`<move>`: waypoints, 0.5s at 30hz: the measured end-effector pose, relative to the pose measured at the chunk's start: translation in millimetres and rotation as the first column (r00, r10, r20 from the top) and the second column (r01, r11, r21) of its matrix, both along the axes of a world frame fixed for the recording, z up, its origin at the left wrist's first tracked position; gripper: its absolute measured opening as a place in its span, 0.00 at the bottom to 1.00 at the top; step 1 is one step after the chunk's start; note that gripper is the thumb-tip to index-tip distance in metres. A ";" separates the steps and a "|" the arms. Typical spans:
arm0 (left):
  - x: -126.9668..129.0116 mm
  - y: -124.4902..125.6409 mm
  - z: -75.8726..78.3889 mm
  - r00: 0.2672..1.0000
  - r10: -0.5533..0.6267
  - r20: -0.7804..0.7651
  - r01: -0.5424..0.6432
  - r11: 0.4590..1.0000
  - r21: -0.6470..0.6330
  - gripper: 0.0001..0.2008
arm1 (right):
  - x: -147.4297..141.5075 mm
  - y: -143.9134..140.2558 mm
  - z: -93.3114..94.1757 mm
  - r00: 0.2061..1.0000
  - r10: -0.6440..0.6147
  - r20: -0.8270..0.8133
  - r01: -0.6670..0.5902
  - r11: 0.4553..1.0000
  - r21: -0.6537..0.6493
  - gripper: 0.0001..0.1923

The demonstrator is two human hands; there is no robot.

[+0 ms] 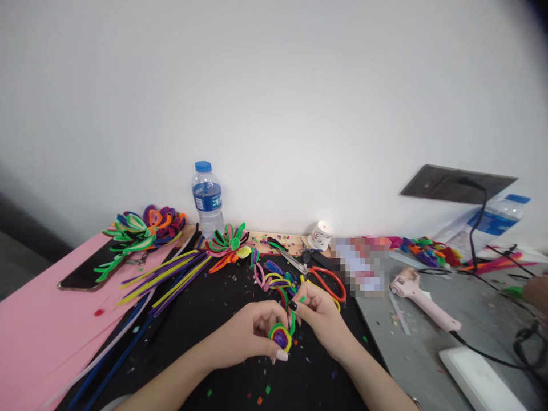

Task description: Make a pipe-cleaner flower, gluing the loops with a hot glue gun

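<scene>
My left hand (257, 331) is closed on a round pipe cleaner coil (280, 338), purple at its centre with red, yellow and green rings around it. Close beside it, my right hand (317, 319) is pinched shut on a green pipe cleaner end (302, 299). A green strand hangs between the two hands, and whether it joins the coil I cannot make out. Just beyond the fingers lie looped pipe cleaner pieces (274, 279) in several colours. Scissors with red handles (329, 283) rest past my right hand, blades toward the back left.
Bundled yellow and purple pipe cleaners (166, 278), pipe cleaner flowers (231, 244) and a phone (85, 268) lie left. A water bottle (208, 200) and paper cup (320, 236) stand by the wall. Right are a corded glue gun (423, 302), a white box (477, 377) and another person's hand (537, 294).
</scene>
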State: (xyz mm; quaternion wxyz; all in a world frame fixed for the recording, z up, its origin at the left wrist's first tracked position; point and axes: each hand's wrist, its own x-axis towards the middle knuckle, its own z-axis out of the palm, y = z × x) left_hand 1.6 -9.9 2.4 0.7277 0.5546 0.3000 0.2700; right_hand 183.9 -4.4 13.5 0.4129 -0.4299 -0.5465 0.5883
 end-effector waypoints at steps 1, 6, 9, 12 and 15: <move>0.2 -0.1 0.0 1.000 -0.002 0.003 0.002 1.000 -0.004 0.16 | -0.1 0.0 -0.1 1.000 0.000 0.001 0.000 1.000 0.001 0.14; 0.5 -0.3 -0.7 1.000 -0.006 0.020 0.006 1.000 -0.005 0.16 | -0.5 -0.1 -0.2 1.000 -0.008 0.001 0.008 1.000 0.001 0.14; -0.3 -0.2 -0.5 1.000 -0.010 0.013 0.010 1.000 -0.002 0.16 | -0.7 -0.4 -0.7 1.000 -0.006 -0.007 0.006 1.000 -0.003 0.14; -0.6 -0.4 0.4 1.000 -0.013 0.007 0.013 1.000 -0.016 0.17 | -1.2 -0.6 -1.1 1.000 -0.006 -0.009 0.006 1.000 -0.006 0.13; 0.4 -0.7 1.1 1.000 -0.012 0.016 0.012 1.000 -0.029 0.17 | -0.9 0.3 -0.2 1.000 -0.013 -0.008 0.013 1.000 -0.008 0.13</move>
